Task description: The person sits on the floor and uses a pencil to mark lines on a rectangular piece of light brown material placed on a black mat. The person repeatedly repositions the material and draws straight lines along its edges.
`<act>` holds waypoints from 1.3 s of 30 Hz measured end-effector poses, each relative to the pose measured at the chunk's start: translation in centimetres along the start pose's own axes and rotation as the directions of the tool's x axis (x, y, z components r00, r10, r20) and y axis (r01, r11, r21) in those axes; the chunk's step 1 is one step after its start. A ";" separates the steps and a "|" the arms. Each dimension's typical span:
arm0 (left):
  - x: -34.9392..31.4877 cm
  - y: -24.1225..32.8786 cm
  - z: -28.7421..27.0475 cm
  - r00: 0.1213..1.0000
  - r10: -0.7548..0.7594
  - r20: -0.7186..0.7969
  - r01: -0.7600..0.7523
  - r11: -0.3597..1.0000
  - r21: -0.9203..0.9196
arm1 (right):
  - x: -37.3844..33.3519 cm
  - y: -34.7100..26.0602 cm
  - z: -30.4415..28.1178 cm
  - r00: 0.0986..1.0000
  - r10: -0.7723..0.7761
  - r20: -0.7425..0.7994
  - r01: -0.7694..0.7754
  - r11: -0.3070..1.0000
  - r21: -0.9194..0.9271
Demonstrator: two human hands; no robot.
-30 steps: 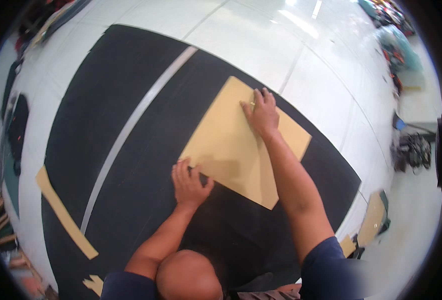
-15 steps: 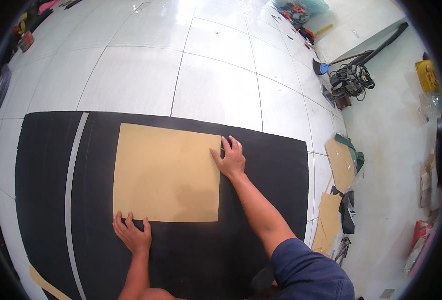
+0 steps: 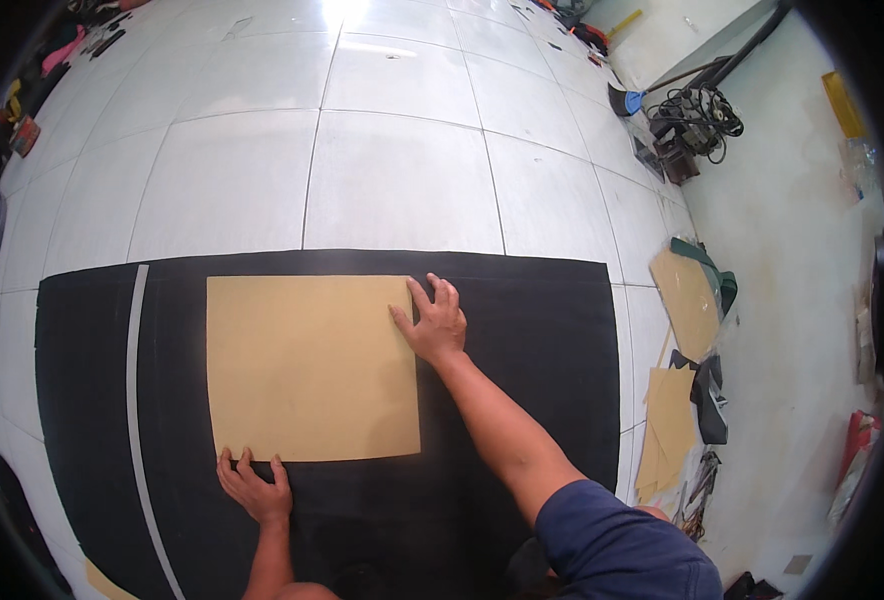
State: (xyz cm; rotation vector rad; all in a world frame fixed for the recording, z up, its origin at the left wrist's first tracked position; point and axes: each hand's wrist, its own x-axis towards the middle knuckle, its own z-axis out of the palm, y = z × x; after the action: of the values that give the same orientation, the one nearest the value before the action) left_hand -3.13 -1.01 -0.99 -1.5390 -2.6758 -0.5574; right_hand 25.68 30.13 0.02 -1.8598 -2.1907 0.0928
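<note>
A tan rectangular sheet of stiff card [image 3: 312, 370] lies flat on a large black cloth [image 3: 532, 400] spread over the floor. My left hand [image 3: 257, 490] rests at the card's near left corner, its fingers apart and their tips on the near edge. At the far right corner, my right hand [image 3: 437, 320] straddles the card's right edge. Its thumb lies on the card and the other fingers reach along and past the edge, spread out. I make out nothing held in either hand.
A long pale grey strip [image 3: 134, 400] runs across the cloth left of the card. More tan card pieces [image 3: 667, 430] lie by the right wall. A blue broom [image 3: 625, 100] and a dark machine with coiled cable [image 3: 697, 125] stand farther back. White tiles [image 3: 392, 180] surround the cloth.
The whole view has shifted, so the card and cloth sit lower and farther left in it. Both hands keep nearly the same places on the card, with the right fingers slightly rearranged.
</note>
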 end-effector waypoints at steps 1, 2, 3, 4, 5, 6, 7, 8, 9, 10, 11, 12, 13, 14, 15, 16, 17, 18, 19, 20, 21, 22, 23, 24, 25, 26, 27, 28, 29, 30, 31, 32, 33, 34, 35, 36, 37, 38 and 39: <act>0.0 0.0 0.0 1.000 0.002 0.003 -0.002 1.000 0.001 | 0.0 0.0 0.0 1.000 0.002 0.006 -0.002 1.000 -0.002; 0.0 -0.1 -0.1 1.000 0.004 0.005 -0.005 1.000 0.003 | 0.0 0.0 0.0 1.000 0.006 0.006 -0.006 1.000 0.007; 0.0 -0.1 -0.1 1.000 0.006 0.008 -0.006 1.000 0.004 | 0.0 0.0 0.0 1.000 0.009 0.007 -0.009 1.000 0.015; 0.0 -0.1 -0.1 1.000 0.009 0.008 -0.009 1.000 0.002 | 0.0 0.1 0.0 1.000 0.011 0.007 -0.011 1.000 0.022; 0.0 -0.1 -0.1 1.000 0.011 0.007 -0.011 1.000 0.000 | 0.0 0.1 -0.1 1.000 0.013 0.012 -0.013 1.000 0.023; 0.0 -0.2 0.0 1.000 0.013 0.006 -0.013 1.000 -0.003 | 0.0 0.1 -0.1 1.000 0.015 0.017 -0.016 1.000 0.025; -0.1 -0.3 0.0 1.000 0.014 0.003 -0.014 1.000 0.005 | 0.1 0.0 -0.1 1.000 0.017 0.022 -0.017 1.000 0.026; -0.1 -0.4 0.1 1.000 0.015 -0.001 -0.015 1.000 0.013 | 0.1 0.0 -0.1 1.000 0.020 0.022 -0.020 0.999 0.026; -0.1 -0.4 0.2 1.000 0.016 -0.005 -0.016 1.000 0.022 | 0.1 0.0 -0.1 1.000 0.022 0.022 -0.023 0.999 0.025; -0.2 -0.5 0.2 1.000 0.011 0.000 -0.011 1.000 0.019 | 0.1 -0.1 -0.1 0.999 0.025 0.024 -0.026 0.999 0.026; -0.2 -0.5 0.2 1.000 0.006 0.005 -0.006 1.000 0.017 | 0.0 -0.2 -0.2 1.000 0.025 0.017 -0.025 0.999 0.034; -0.2 -0.6 0.2 1.000 0.001 0.009 -0.001 1.000 0.015 | 0.0 -0.2 -0.2 1.000 0.024 0.011 -0.025 0.999 0.042; -0.2 -0.6 0.2 1.000 0.001 0.011 -0.001 1.000 0.010 | -0.1 -0.1 -0.3 1.000 0.025 0.004 -0.025 0.998 0.049; -0.2 -0.7 0.2 1.000 0.002 0.012 -0.002 1.000 0.005 | -0.1 -0.1 -0.3 1.000 0.023 0.000 -0.023 0.998 0.054; -0.2 -0.8 0.2 1.000 0.002 0.014 -0.002 1.000 0.001 | -0.1 -0.1 -0.3 1.000 0.021 -0.003 -0.020 0.998 0.058; -0.1 -0.7 0.1 1.000 -0.001 0.013 0.001 1.000 -0.001 | 0.0 -0.1 -0.4 1.000 0.019 -0.009 -0.018 0.998 0.061; -0.1 -0.5 0.1 1.000 -0.004 0.012 0.004 1.000 -0.003 | 0.0 -0.1 -0.4 1.000 0.018 -0.008 -0.018 0.998 0.059; -0.1 -0.4 0.1 1.000 -0.007 0.012 0.007 1.000 -0.005 | 0.0 -0.1 -0.5 1.000 0.018 -0.007 -0.018 0.998 0.057; -0.1 -0.5 0.0 1.000 -0.008 0.011 0.008 1.000 -0.005 | 0.0 -0.2 -0.4 1.000 0.015 -0.006 -0.015 0.998 0.056; -0.1 -0.5 0.0 1.000 -0.008 0.010 0.008 1.000 -0.004 | 0.1 -0.2 -0.4 1.000 0.015 -0.010 -0.015 0.998 0.057; -0.1 -0.6 0.1 1.000 -0.009 0.010 0.009 1.000 -0.004 | 0.1 -0.2 -0.4 1.000 0.015 -0.013 -0.014 0.998 0.058; -0.1 -0.6 0.0 1.000 -0.010 0.012 0.010 1.000 -0.009 | 0.0 -0.1 -0.4 1.000 0.015 -0.016 -0.014 0.998 0.058; -0.1 -0.6 0.0 1.000 -0.011 0.014 0.011 1.000 -0.015 | 0.0 -0.1 -0.4 1.000 0.017 -0.017 -0.016 0.998 0.058; -0.1 -0.6 0.1 1.000 -0.013 0.017 0.013 1.000 -0.020 | 0.0 -0.1 -0.4 1.000 0.020 -0.017 -0.019 0.998 0.058; -0.1 -0.7 0.1 1.000 -0.014 0.020 0.015 1.000 -0.022 | 0.0 -0.1 -0.3 1.000 0.023 -0.018 -0.022 0.998 0.059; -0.2 -0.8 0.2 1.000 -0.016 0.023 0.017 1.000 -0.023 | 0.0 -0.1 -0.3 1.000 0.024 -0.015 -0.023 0.998 0.061; -0.2 -0.8 0.2 0.999 -0.019 0.027 0.020 0.999 -0.025 | 0.0 0.0 -0.3 1.000 0.026 -0.013 -0.025 0.998 0.064; -0.2 -0.7 0.1 0.999 -0.024 0.033 0.025 0.999 -0.029 | -0.1 0.0 -0.2 1.000 0.028 -0.010 -0.027 0.997 0.066; -0.1 -0.5 0.0 0.999 -0.030 0.040 0.031 0.999 -0.034 | 0.0 0.1 -0.2 1.000 0.021 -0.013 -0.020 0.999 0.047; -0.1 -0.3 -0.1 0.998 -0.036 0.047 0.037 0.999 -0.038 | 0.1 0.4 -0.2 1.000 0.013 -0.016 -0.013 1.000 0.028; -0.1 -0.5 -0.1 0.998 -0.032 0.044 0.034 0.999 -0.035 | 0.1 0.2 -0.1 1.000 0.003 -0.016 -0.003 1.000 0.017; -0.2 -0.8 0.1 0.999 -0.030 0.042 0.031 0.999 -0.032 | 0.1 0.1 0.0 1.000 0.008 -0.006 -0.008 1.000 0.015; -0.3 -1.0 0.3 0.999 -0.028 0.040 0.029 0.999 -0.028 | 0.0 0.0 -0.1 1.000 0.013 0.006 -0.013 1.000 0.012; -0.2 -1.1 0.4 0.999 -0.017 0.034 0.017 1.000 -0.014 | -0.1 -0.1 0.0 1.000 0.019 0.015 -0.019 1.000 0.011; -0.3 -1.0 0.5 1.000 -0.006 0.028 0.006 1.000 0.001 | 0.0 -0.1 0.0 1.000 0.018 0.020 -0.019 1.000 0.011; -0.4 -1.1 0.5 1.000 0.004 0.023 -0.004 1.000 0.017 | 0.0 0.0 0.0 0.999 0.017 0.027 -0.017 1.000 0.011; -0.3 -1.0 0.6 1.000 0.008 0.025 -0.009 1.000 0.022 | 0.1 0.1 0.0 0.999 0.017 0.031 -0.017 1.000 0.009; -0.3 -1.0 0.5 1.000 0.009 0.029 -0.010 1.000 0.028 | 0.0 0.1 0.2 1.000 0.008 0.011 -0.008 1.000 -0.001; -0.3 -1.0 0.4 0.999 0.010 0.033 -0.011 0.999 0.035 | -0.1 0.1 0.4 1.000 0.004 0.014 -0.004 1.000 0.000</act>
State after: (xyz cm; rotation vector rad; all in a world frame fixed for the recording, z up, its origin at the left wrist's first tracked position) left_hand -3.73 -1.60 -1.67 -1.5657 -2.6847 -0.4860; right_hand 25.65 30.11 -0.40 -1.8694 -2.1958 0.1064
